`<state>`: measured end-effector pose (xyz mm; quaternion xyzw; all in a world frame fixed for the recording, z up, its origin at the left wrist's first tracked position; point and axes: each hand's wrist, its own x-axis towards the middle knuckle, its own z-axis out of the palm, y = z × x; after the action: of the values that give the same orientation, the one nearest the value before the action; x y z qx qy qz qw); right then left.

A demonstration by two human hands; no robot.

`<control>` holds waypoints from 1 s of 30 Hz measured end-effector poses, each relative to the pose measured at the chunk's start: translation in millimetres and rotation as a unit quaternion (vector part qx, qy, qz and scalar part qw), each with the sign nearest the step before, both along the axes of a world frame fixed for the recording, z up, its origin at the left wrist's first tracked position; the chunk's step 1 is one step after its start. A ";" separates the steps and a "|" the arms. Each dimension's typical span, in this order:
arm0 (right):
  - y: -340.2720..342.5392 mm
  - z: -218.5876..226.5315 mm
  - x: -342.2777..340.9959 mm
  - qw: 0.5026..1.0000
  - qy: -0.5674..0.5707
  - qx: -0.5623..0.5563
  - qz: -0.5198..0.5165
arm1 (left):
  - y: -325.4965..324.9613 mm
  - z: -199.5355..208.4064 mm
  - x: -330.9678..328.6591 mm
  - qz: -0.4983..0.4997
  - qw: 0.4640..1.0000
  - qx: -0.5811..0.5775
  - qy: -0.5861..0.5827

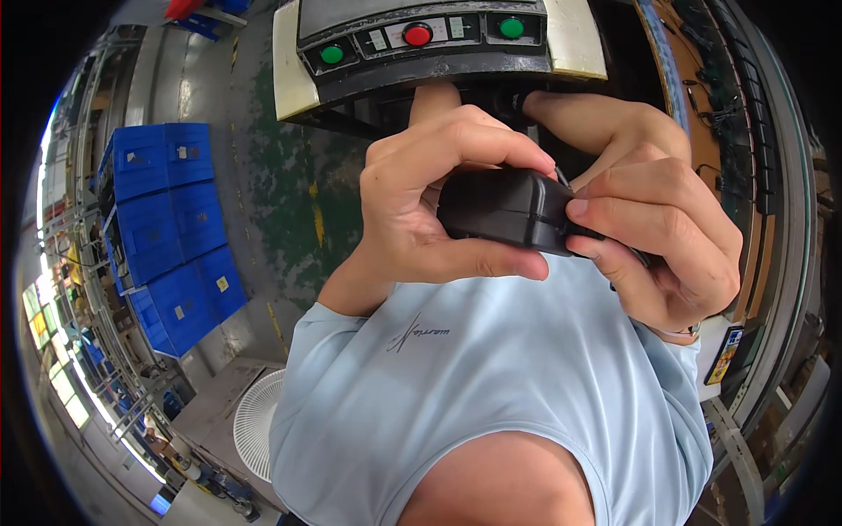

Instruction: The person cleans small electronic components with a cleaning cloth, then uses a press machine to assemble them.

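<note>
A black power adapter [504, 209], a box with rounded edges and a seam along its side, is held up in front of my chest. Round its left part curls my left hand [430, 193], thumb below and index finger on top. My right hand [671, 232] pinches at the adapter's right end, where a dark cord [589, 233] shows between thumb and fingertips. Part of the cord is hidden in the right palm. Both hands are closed, and the adapter lies between them, slightly tilted.
Beyond my hands stands a machine panel with a red button [417, 34] and two green buttons [510, 28]. Blue bins [171, 228] are stacked at left, above a white fan [261, 425]. Along the right runs a bench [688, 70] with dark cables.
</note>
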<state>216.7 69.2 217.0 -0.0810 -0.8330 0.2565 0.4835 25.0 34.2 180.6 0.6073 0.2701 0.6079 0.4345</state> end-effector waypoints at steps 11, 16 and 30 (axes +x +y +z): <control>-5.3 -5.2 10.4 0.986 -0.011 -0.166 -0.023 | -4.8 2.1 1.1 -0.058 0.992 -0.114 -0.008; -9.9 -8.3 8.9 0.968 0.027 -0.247 -0.018 | -10.0 5.2 2.0 -0.081 0.980 -0.182 -0.029; -17.7 -4.0 19.7 0.985 -0.009 -0.172 -0.006 | -10.3 10.7 4.1 -0.092 0.985 -0.144 0.007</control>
<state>236.4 51.6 213.0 -0.1703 -0.7804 0.3925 0.4560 29.2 23.9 191.3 0.5651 0.3008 0.5156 0.5695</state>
